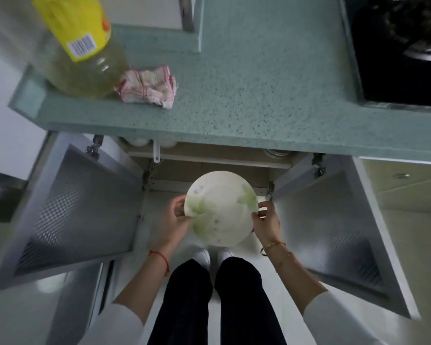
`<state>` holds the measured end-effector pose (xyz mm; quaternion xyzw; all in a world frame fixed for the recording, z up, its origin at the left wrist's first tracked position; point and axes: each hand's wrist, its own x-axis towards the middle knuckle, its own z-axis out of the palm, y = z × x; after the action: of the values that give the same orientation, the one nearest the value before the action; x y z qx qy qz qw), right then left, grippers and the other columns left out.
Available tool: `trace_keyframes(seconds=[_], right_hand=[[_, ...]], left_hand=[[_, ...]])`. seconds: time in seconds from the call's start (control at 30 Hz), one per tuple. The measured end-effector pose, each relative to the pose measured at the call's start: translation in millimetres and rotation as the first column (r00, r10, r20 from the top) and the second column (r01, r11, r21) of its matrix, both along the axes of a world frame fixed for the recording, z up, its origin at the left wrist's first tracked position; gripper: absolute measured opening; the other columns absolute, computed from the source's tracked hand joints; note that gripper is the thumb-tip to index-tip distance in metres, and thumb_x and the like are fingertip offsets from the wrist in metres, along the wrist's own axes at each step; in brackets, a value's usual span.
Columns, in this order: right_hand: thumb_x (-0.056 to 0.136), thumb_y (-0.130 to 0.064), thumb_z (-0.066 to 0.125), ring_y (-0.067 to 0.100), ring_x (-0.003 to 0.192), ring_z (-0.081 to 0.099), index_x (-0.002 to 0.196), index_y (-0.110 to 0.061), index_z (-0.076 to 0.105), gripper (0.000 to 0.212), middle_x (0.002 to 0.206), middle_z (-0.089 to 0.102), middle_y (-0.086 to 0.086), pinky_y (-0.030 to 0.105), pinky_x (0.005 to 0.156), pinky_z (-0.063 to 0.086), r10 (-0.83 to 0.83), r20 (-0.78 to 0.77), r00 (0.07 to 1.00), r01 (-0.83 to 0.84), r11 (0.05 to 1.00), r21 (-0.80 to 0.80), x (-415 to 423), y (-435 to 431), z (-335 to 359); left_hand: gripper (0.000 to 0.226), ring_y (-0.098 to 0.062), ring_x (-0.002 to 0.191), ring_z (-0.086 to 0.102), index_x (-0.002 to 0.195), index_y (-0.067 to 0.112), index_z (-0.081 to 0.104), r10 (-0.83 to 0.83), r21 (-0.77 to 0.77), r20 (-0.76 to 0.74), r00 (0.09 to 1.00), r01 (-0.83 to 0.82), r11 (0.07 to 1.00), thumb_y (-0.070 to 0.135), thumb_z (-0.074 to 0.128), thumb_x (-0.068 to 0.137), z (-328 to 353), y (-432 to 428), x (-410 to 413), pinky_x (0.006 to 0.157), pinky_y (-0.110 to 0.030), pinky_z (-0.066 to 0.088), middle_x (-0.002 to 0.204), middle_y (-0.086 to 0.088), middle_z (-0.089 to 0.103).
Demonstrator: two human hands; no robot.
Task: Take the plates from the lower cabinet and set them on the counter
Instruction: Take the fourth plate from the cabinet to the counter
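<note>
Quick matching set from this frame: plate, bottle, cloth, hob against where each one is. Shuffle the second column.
Things
1. plate
2. bottle
3. cloth
4. hob

Places
A. set into the counter, far right
B. held between left hand and right hand, in front of the open cabinet
C. crumpled on the counter beside the bottle
D. at the counter's left corner

Pairs: 1-B, 2-D, 3-C, 4-A

This is a kitchen in a home. It has a green speckled counter (259,95) with a black stove (396,58) set into it, and a big bottle (85,46) of yellow liquid and a crumpled cloth (148,87) sit on top. Under the counter is a cabinet (184,168) with both doors open, dishes (276,152) on its shelf and a plate (222,207) held in front.
</note>
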<state>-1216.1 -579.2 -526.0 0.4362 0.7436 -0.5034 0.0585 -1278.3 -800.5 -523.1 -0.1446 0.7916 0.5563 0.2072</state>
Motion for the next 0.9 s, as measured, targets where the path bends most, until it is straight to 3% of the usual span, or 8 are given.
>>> trace_keyframes(seconds=[0.13, 0.27, 0.33, 0.43, 0.57, 0.63, 0.7, 0.9], right_hand=[[0.085, -0.001, 0.055, 0.034, 0.069, 0.062, 0.098, -0.019, 0.049, 0.022, 0.072, 0.056, -0.007, 0.055, 0.075, 0.056, -0.035, -0.026, 0.999, 0.036, 0.999, 0.013, 24.8, -4.8, 80.6], [0.086, -0.002, 0.055, 0.032, 0.070, 0.060, 0.104, -0.012, 0.054, 0.020, 0.075, 0.059, -0.002, 0.050, 0.073, 0.057, -0.148, -0.081, 0.986, 0.149, 0.989, -0.002, 46.2, -4.9, 149.0], [0.087, -0.002, 0.055, 0.034, 0.070, 0.062, 0.106, -0.009, 0.054, 0.020, 0.082, 0.063, 0.008, 0.046, 0.069, 0.055, -0.201, -0.110, 0.973, 0.202, 0.979, -0.003, 58.2, -3.6, 180.1], [0.087, -0.001, 0.055, 0.025, 0.056, 0.058, 0.103, -0.012, 0.055, 0.019, 0.086, 0.064, 0.013, 0.032, 0.052, 0.049, -0.312, -0.175, 0.934, 0.314, 0.949, -0.013, 80.7, 3.0, 222.2], [0.088, 0.000, 0.055, 0.021, 0.070, 0.058, 0.099, -0.020, 0.058, 0.023, 0.083, 0.061, 0.005, 0.038, 0.060, 0.054, -0.470, -0.284, 0.836, 0.476, 0.878, -0.053, 122.1, 14.7, 264.6], [0.089, 0.002, 0.054, 0.020, 0.065, 0.055, 0.094, -0.024, 0.058, 0.026, 0.079, 0.059, 0.004, 0.033, 0.053, 0.053, -0.551, -0.330, 0.767, 0.559, 0.825, -0.078, 146.8, 23.4, 282.2], [0.089, 0.002, 0.054, 0.022, 0.062, 0.055, 0.097, -0.019, 0.058, 0.024, 0.081, 0.060, 0.011, 0.030, 0.049, 0.051, -0.621, -0.353, 0.700, 0.632, 0.769, -0.101, 172.1, 33.2, 294.8], [0.090, -0.004, 0.057, 0.024, 0.071, 0.056, 0.104, -0.014, 0.060, 0.018, 0.086, 0.063, 0.013, 0.038, 0.063, 0.047, -0.785, -0.398, 0.475, 0.802, 0.572, -0.171, 260.4, 65.4, 324.6]], left_hand=[[0.057, -0.002, 0.085, 0.066, 0.116, 0.029, 0.062, -0.079, -0.005, -0.019, 0.997, 0.079, 0.997, -0.004, 0.074, 0.071, 77.8, -7.3, 16.7, 0.062, -0.009, 0.050, 0.102, 0.012, 0.068], [0.056, -0.005, 0.088, 0.066, 0.119, 0.024, 0.062, -0.123, 0.025, -0.058, 0.991, 0.124, 0.992, -0.003, 0.074, 0.072, 147.1, -1.7, 23.9, 0.067, -0.013, 0.051, 0.107, 0.008, 0.069], [0.056, -0.007, 0.090, 0.067, 0.118, 0.023, 0.062, -0.173, 0.036, -0.091, 0.981, 0.177, 0.984, -0.004, 0.075, 0.071, 180.0, 4.2, 24.4, 0.072, -0.017, 0.052, 0.109, 0.006, 0.069], [0.057, 0.002, 0.088, 0.067, 0.115, 0.031, 0.062, -0.271, 0.073, -0.153, 0.950, 0.284, 0.956, -0.003, 0.072, 0.071, 224.7, 19.4, 25.5, 0.071, -0.012, 0.052, 0.111, 0.010, 0.068], [0.057, 0.001, 0.094, 0.068, 0.112, 0.036, 0.063, -0.407, 0.142, -0.209, 0.889, 0.439, 0.887, -0.001, 0.068, 0.070, 272.0, 54.1, 32.6, 0.074, -0.013, 0.053, 0.112, 0.011, 0.069], [0.058, -0.002, 0.097, 0.068, 0.114, 0.034, 0.063, -0.488, 0.160, -0.231, 0.842, 0.527, 0.834, -0.006, 0.067, 0.071, 289.9, 77.4, 41.2, 0.075, -0.015, 0.054, 0.110, 0.014, 0.070], [0.058, -0.002, 0.097, 0.068, 0.112, 0.035, 0.063, -0.559, 0.177, -0.237, 0.794, 0.602, 0.779, -0.009, 0.068, 0.074, 305.4, 101.6, 52.1, 0.075, -0.015, 0.054, 0.107, 0.019, 0.071], [0.056, -0.003, 0.101, 0.068, 0.114, 0.034, 0.062, -0.735, 0.234, -0.213, 0.643, 0.764, 0.601, -0.008, 0.068, 0.077, 336.7, 183.9, 104.8, 0.082, -0.022, 0.057, 0.112, 0.011, 0.071]])
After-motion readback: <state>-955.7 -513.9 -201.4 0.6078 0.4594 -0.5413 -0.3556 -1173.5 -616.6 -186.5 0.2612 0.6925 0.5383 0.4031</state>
